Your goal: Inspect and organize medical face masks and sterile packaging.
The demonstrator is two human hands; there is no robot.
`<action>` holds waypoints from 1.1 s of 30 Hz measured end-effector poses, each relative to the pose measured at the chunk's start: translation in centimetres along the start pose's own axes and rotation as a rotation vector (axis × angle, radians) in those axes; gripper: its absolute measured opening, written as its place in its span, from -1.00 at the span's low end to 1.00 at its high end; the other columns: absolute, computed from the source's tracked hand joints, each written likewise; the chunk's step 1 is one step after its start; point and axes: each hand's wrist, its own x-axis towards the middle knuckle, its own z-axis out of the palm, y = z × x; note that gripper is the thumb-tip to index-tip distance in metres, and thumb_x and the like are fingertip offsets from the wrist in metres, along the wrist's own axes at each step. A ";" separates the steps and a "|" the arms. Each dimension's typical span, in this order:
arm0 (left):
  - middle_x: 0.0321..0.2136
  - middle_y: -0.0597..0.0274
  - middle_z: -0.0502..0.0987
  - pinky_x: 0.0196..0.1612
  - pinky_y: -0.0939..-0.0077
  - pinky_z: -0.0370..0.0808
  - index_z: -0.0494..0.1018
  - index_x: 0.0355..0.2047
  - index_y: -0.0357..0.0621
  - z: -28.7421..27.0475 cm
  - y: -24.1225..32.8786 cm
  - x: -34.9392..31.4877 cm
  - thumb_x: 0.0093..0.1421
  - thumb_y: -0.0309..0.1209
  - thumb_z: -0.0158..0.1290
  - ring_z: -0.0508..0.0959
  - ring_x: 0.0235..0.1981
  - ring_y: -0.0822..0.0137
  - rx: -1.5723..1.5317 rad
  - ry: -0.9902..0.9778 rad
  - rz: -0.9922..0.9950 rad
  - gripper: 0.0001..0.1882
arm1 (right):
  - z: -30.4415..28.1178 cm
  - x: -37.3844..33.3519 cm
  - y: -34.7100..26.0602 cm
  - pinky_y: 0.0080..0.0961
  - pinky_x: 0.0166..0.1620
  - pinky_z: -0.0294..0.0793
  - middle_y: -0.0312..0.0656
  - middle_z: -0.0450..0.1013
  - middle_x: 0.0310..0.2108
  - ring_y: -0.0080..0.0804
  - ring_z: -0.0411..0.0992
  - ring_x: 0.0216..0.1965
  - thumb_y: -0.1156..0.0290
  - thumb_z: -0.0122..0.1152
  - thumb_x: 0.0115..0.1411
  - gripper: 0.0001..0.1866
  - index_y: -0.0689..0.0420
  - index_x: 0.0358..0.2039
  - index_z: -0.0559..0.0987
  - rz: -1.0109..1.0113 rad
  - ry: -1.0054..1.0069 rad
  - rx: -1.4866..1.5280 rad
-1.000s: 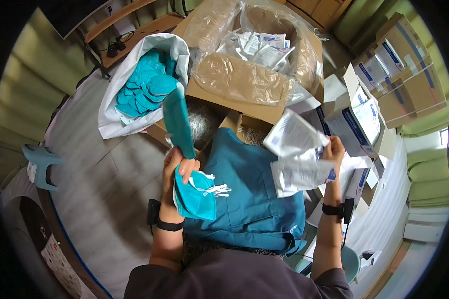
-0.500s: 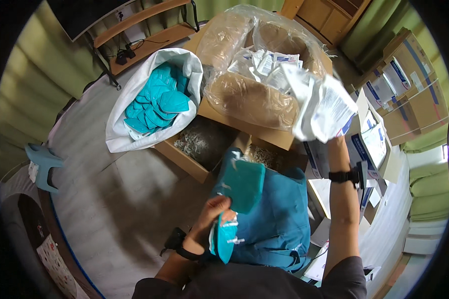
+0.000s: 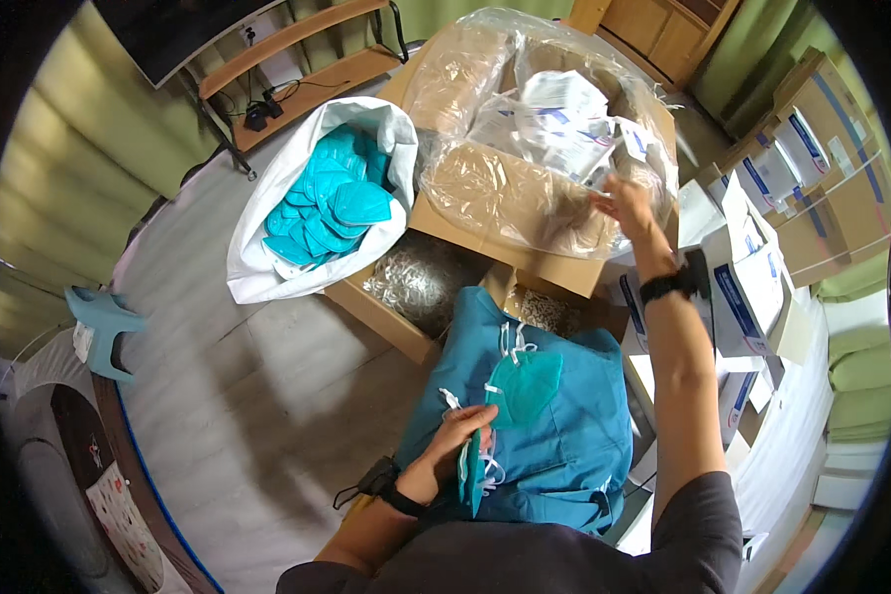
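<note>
My left hand [image 3: 460, 433] is closed around teal face masks [image 3: 528, 389] with white straps. One mask lies flat above my fingers; at least one other hangs below them, edge-on. Under them a blue-teal cloth [image 3: 574, 445] covers my lap. My right hand [image 3: 626, 210] is empty, its fingers apart, at the near right edge of a large carton lined with clear plastic [image 3: 505, 198]. White printed packets [image 3: 564, 114] are heaped inside that carton, just beyond my fingers. A white sack [image 3: 252, 267] to its left holds many loose teal masks [image 3: 332, 198].
Below the big carton sit open boxes [image 3: 381, 317] with shredded filler and plastic. Opened white cartons [image 3: 747, 287] and a strapped brown carton [image 3: 832, 188] crowd the right. A blue stool [image 3: 107, 322] stands far left, a wooden shelf stand [image 3: 302, 104] at the back.
My right hand has let go of a bunch of white packets, which now lie in the plastic-lined carton. My left hand has shifted slightly right, still gripping the masks.
</note>
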 end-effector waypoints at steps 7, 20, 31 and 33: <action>-0.65 0.38 0.49 -0.51 0.59 0.31 0.50 -0.57 -0.08 -1.9 -1.4 0.9 0.27 -0.08 0.15 0.43 -0.62 0.54 0.335 0.092 0.181 -0.61 | 5.5 -20.3 3.8 -0.39 -0.03 0.48 -0.12 0.57 -0.16 -0.36 0.54 -0.22 -0.11 -0.09 0.38 -0.39 0.25 0.02 0.49 0.177 -0.322 0.196; -0.64 0.50 0.36 -0.61 0.72 0.14 0.50 0.04 -0.17 7.0 -0.9 -1.8 0.30 -0.32 0.16 0.26 -0.64 0.70 0.636 0.208 0.534 -0.66 | 2.6 -36.8 6.6 -0.65 -0.21 0.46 -0.31 0.57 -0.29 -0.63 0.46 -0.31 0.43 0.23 0.30 -0.80 0.25 -0.13 0.57 -0.139 0.260 -0.002; -0.65 0.47 0.35 -0.54 0.65 0.21 0.59 -0.41 -0.30 10.9 -2.0 1.2 0.43 -0.10 -0.07 0.28 -0.59 0.63 0.461 0.273 0.569 -0.50 | 6.9 -41.5 1.0 -0.38 -0.44 0.34 0.01 0.38 -0.54 -0.33 0.29 -0.55 0.33 0.17 0.32 -0.78 0.26 -0.28 0.54 -0.206 -0.048 -0.436; -0.68 0.46 0.34 -0.54 0.64 0.22 0.54 -0.51 -0.29 10.9 -2.2 1.4 0.42 -0.07 -0.07 0.27 -0.60 0.61 0.475 0.356 0.551 -0.46 | 7.1 -42.3 0.8 -0.40 -0.40 0.38 0.04 0.44 -0.49 -0.26 0.35 -0.51 0.28 0.20 0.31 -0.73 0.28 -0.24 0.53 -0.220 -0.067 -0.461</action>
